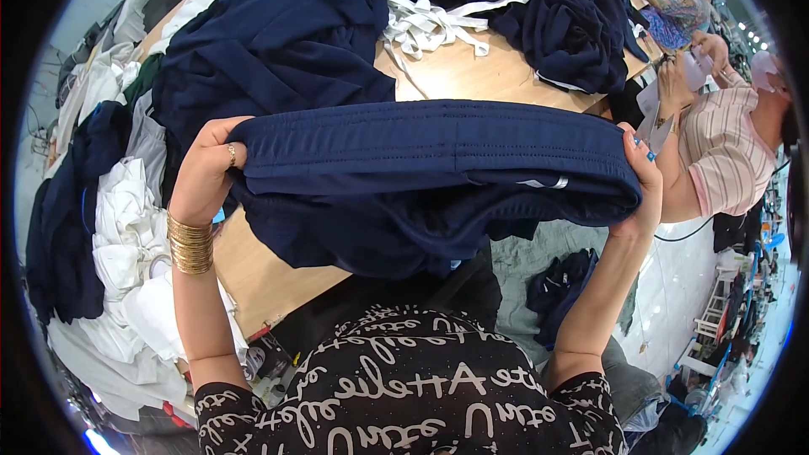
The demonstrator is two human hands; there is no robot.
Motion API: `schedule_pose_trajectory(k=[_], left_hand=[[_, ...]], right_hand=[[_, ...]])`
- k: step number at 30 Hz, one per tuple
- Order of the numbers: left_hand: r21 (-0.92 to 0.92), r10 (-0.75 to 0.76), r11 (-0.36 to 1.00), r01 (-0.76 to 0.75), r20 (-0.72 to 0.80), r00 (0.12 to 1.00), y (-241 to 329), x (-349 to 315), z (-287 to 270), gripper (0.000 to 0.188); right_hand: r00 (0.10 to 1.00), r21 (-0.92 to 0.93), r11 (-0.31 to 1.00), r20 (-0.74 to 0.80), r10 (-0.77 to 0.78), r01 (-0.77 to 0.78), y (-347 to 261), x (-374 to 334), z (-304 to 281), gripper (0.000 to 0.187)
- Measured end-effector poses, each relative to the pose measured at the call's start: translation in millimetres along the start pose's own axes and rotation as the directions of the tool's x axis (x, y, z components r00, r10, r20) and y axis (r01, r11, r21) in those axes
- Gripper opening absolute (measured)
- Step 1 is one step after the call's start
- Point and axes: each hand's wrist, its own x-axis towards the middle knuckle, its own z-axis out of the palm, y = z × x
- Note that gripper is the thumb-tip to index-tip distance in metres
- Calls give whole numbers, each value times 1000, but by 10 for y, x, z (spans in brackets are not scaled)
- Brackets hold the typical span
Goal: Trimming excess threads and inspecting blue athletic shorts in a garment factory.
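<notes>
A navy blue garment with a wide stitched elastic waistband (371, 139) is stretched out sideways between my two hands, above the table's near edge. My left hand (202, 170), with gold bangles at the wrist, grips the waistband's left end, fingers curled inside it. At the right end my right hand (642, 181) is closed round the band, thumb on top. A small pale label shows on the inner side of the band near the right. The rest of the garment hangs in dark folds below and touches the table.
Navy fabric (278, 42) is heaped on the wooden table (286, 282), with white strips (434, 21) beside another navy pile (565, 42). White cloth (126, 236) lies piled at the left. A person in a striped shirt (725, 143) works close on the right; a stool (716, 303) stands beyond.
</notes>
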Motion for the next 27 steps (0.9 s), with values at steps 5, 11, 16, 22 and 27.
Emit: schedule_pose_trajectory(k=[5,11,16,22,27], left_hand=[[24,22,999,-23,54,998,-8,19,-1,26],[21,25,999,-29,140,990,-56,37,-100,39],[5,17,1000,-19,173,985,-74,58,-75,39],[349,60,929,-124,187,980,-326,149,117,32],[741,135,631,-231,189,973,-958,334,282,25]], right_hand=[[997,-30,999,-68,-27,25,2,-12,-105,10],[998,-51,998,-64,-23,20,-21,-59,-143,11],[1000,-29,999,-5,-24,24,-2,-70,-247,16],[996,-477,879,-80,-49,5,315,-112,-150,11],[972,-683,713,18,233,-158,1299,111,-475,15]])
